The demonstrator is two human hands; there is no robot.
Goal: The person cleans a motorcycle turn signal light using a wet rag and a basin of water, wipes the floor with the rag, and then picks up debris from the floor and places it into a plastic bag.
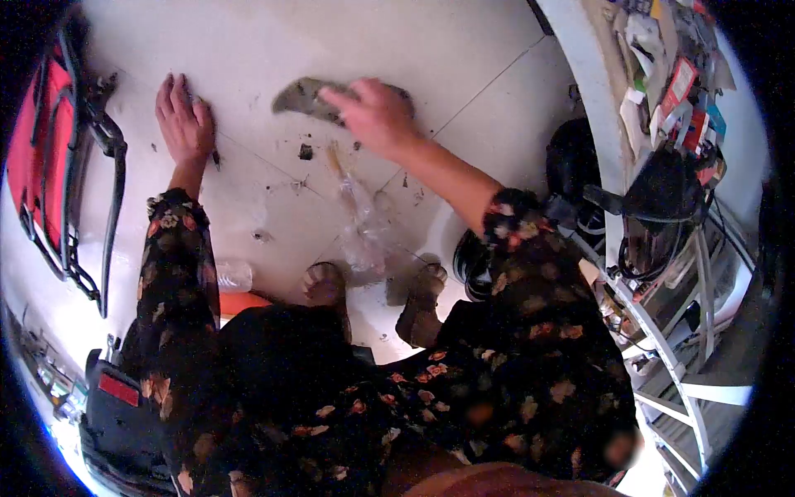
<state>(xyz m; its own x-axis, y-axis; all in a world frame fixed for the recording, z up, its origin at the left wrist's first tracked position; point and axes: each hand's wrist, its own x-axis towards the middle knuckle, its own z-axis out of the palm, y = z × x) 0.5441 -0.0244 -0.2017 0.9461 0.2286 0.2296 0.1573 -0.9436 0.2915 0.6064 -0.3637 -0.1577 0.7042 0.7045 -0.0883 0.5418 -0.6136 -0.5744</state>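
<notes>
My left hand (184,123) lies flat on the pale tiled floor (240,50), its fingers stretched out and nothing in them. A small dark pen-like piece (216,157) is beside its wrist. My right hand (377,118) is pressed down on a flat, curved grey-green piece (300,97) that looks like a rag. One finger points along it while the others bend over it, slightly blurred. The piece shows on both sides of the hand. Below it, crumpled clear plastic (364,236) and a thin tan strip (334,157) lie near my feet.
Dark crumbs (305,151) are scattered over the tiles. A red folding chair (51,157) with a black frame stands at left. At right are black shoes (474,263), a cluttered shelf (662,108) and a white metal rack (662,364). An orange object (240,302) sits by my left sleeve.
</notes>
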